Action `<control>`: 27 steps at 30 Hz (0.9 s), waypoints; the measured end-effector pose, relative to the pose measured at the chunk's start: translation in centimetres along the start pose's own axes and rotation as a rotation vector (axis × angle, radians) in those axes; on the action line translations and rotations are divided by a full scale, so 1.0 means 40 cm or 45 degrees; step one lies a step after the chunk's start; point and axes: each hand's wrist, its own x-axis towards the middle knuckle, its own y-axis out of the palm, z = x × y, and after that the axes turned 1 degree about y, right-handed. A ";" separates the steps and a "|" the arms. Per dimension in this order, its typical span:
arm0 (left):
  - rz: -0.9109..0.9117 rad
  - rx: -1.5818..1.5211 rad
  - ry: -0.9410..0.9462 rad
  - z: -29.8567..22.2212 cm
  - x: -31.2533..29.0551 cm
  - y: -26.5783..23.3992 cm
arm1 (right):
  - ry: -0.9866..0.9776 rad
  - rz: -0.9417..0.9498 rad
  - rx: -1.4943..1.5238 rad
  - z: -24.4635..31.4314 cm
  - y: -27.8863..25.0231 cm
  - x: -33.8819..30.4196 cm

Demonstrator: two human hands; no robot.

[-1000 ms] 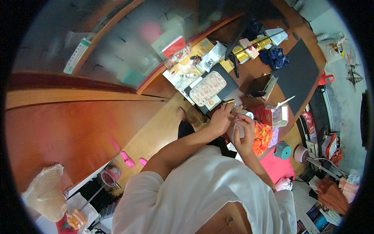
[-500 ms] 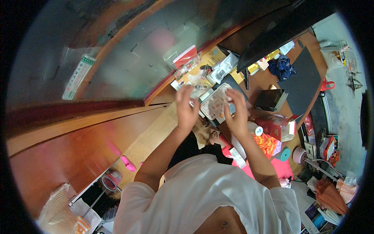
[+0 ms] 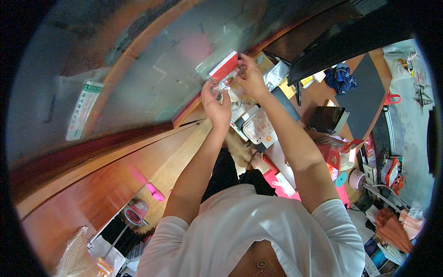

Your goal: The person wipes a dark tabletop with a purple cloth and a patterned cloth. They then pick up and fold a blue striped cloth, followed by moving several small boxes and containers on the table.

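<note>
My left hand and my right hand are raised at the cabinet's glass, each pinching an edge of a clear plastic packet. Its contents are too small and shiny to make out. Just above it, a red and white flat packet rests against the glass, close to my right fingertips. Below my hands on the desk lies a phone in a pale patterned case, back side up, with neither hand touching it.
A glass-fronted wooden cabinet rises on the left. On the desk are a dark box, a dark blue cloth bundle and a silvery pouch. A large black screen overhangs the desk. A pink slipper lies on the floor.
Both hands have left the phone in its patterned case and moved up and forward to the cabinet glass. They now grip the clear plastic packet; the phone lies on the desk.
</note>
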 end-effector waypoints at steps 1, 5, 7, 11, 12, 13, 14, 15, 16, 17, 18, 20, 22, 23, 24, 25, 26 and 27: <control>0.026 0.098 0.015 -0.002 0.004 -0.001 | 0.025 0.029 0.009 0.006 0.002 -0.001; 0.071 0.232 0.098 -0.007 0.013 -0.009 | -0.068 -0.138 -0.005 0.027 0.001 -0.026; 0.058 0.104 0.112 -0.007 0.003 -0.018 | -0.080 -0.115 -0.011 0.052 -0.022 -0.043; 0.131 0.218 0.445 -0.096 -0.028 -0.092 | -0.336 -0.205 -0.042 0.129 -0.088 -0.147; 0.204 0.193 0.428 -0.124 -0.043 -0.119 | -0.316 -0.216 -0.060 0.158 -0.108 -0.190; 0.271 0.177 0.409 -0.148 -0.063 -0.152 | -0.343 -0.205 -0.078 0.185 -0.128 -0.234; 0.342 0.155 0.392 -0.175 -0.084 -0.177 | -0.369 -0.199 -0.102 0.204 -0.154 -0.281; 0.434 0.156 0.397 -0.206 -0.107 -0.196 | -0.351 -0.164 -0.188 0.214 -0.180 -0.336; 0.529 0.155 0.402 -0.237 -0.132 -0.213 | -0.331 -0.129 -0.277 0.220 -0.208 -0.390; 0.627 0.153 0.406 -0.258 -0.158 -0.225 | -0.333 -0.093 -0.285 0.219 -0.237 -0.440; 0.704 0.170 0.412 -0.266 -0.184 -0.228 | -0.334 -0.058 -0.290 0.215 -0.258 -0.488; 0.872 0.070 0.316 -0.273 -0.237 -0.222 | -0.287 -0.104 -0.347 0.228 -0.291 -0.581; 1.014 -0.040 0.156 -0.293 -0.269 -0.221 | -0.208 -0.105 -0.341 0.252 -0.319 -0.647; 1.046 -0.086 0.125 -0.306 -0.281 -0.215 | -0.151 -0.122 -0.382 0.257 -0.337 -0.682; 1.080 -0.133 0.093 -0.316 -0.297 -0.207 | -0.092 -0.139 -0.422 0.261 -0.353 -0.718; 1.150 -0.207 -0.007 -0.309 -0.318 -0.193 | -0.031 -0.156 -0.461 0.265 -0.369 -0.753; 1.200 -0.280 -0.114 -0.305 -0.334 -0.177 | -0.032 -0.199 -0.412 0.253 -0.381 -0.791; 1.245 -0.343 -0.222 -0.302 -0.348 -0.160 | 0.031 -0.206 -0.461 0.238 -0.403 -0.837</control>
